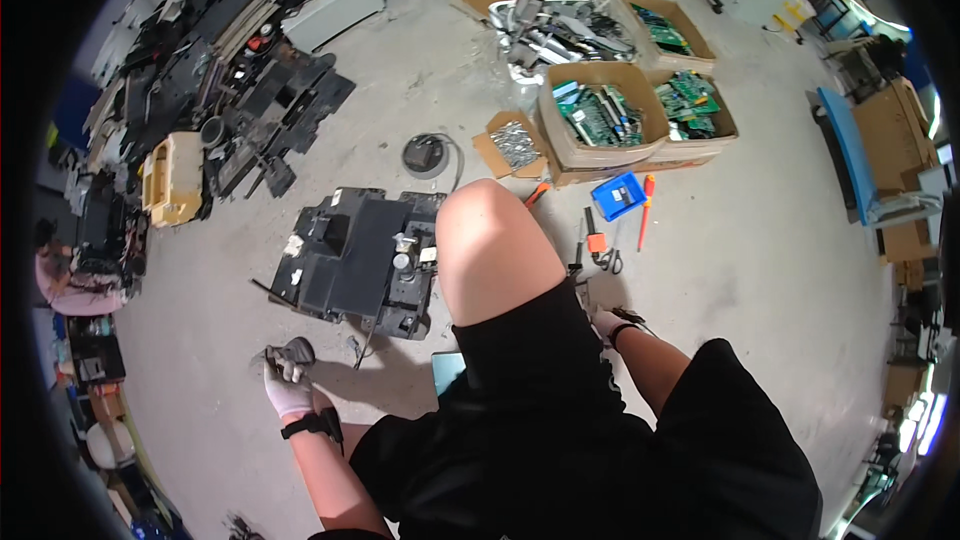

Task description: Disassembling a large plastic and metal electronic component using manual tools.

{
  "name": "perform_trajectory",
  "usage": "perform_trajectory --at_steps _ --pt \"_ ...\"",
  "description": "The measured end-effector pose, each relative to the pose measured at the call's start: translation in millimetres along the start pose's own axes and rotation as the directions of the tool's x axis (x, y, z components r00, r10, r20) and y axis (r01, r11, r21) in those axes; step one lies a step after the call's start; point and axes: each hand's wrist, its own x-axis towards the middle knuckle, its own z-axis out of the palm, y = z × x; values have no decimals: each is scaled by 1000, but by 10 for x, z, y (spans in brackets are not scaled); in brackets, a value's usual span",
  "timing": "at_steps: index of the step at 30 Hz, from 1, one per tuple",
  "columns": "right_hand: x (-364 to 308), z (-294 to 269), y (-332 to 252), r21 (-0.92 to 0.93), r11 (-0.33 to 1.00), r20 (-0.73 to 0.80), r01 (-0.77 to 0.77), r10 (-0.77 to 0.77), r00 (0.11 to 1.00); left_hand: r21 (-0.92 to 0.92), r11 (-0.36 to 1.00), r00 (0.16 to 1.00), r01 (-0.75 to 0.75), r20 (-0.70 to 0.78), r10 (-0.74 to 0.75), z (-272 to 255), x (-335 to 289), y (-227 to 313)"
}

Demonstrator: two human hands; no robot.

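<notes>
On my feed, the black unit [352,258] lies just left of the bent knee [500,255] — a nudge could shift it. The gloved left hand [288,390], the half-hidden right hand [606,323] — I can't tell either grip.

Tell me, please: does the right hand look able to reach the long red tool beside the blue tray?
Probably yes: nothing seems to block the floor between the right hand and the red tool, though whether that hand is empty is unclear.
</notes>
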Motion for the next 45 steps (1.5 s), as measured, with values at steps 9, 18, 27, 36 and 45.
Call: perform_trajectory --at_steps 9,18,27,36,45 --pt "227 370 925 -138 989 -118 59 -75 990 149 978 984 -146 122 128 1234 -340 211" --pt "70 333 846 -70 997 -114 16 -24 993 376 926 994 -25 104 -15 1410 499 293" --pt "-107 290 838 -63 997 -125 -39 30 992 932 284 942 -224 132 307 1156 2031 66" --pt "-205 214 680 -32 999 -150 -35 30 988 968 144 946 -205 158 283 821 2647 332" --pt "-423 178 834 33 991 -190 -127 131 973 980 198 999 -35 41 -28 1322 2562 -257"
